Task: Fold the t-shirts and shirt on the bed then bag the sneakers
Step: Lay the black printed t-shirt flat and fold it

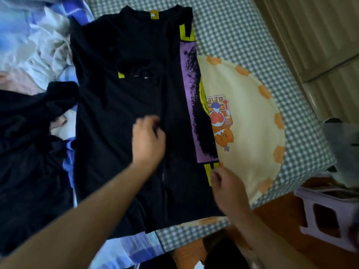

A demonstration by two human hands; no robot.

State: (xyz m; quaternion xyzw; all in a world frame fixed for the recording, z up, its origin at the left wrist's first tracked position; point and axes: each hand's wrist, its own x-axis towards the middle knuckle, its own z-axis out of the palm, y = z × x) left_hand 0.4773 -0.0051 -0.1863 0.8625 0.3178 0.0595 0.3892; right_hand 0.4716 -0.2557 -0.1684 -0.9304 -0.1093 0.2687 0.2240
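A black t-shirt with a purple and yellow print lies spread on the bed, collar at the far end, its left side folded over the middle. My left hand sits on the shirt's middle, fingers curled on the folded fabric edge. My right hand rests at the shirt's lower right edge by the yellow print, fingers bent down; blur hides whether it pinches the cloth. Another dark garment lies crumpled at the left. No sneakers are in view.
A round cream pillow with orange patches lies under the shirt's right side on the checked sheet. Pale crumpled clothes pile at the far left. A lilac plastic stool stands on the wooden floor at the right.
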